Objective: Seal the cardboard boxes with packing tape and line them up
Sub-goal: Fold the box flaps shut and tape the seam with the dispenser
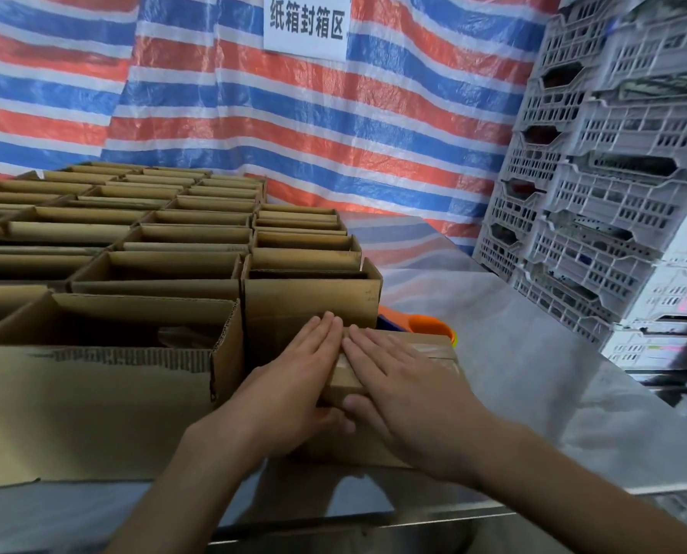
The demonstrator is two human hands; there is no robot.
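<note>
Box: we see the small brown cardboard box (437,355) near the front edge of the shiny steel table (533,373), just right of the rows of open brown cartons (154,273).
Hands: our left hand (293,377) and right hand (405,397) lie flat on its taped top, fingers straight, pressing down and clasping nothing.
Handling: we judge it light and stiff, slick where taped; best taken by opposite side walls.
</note>
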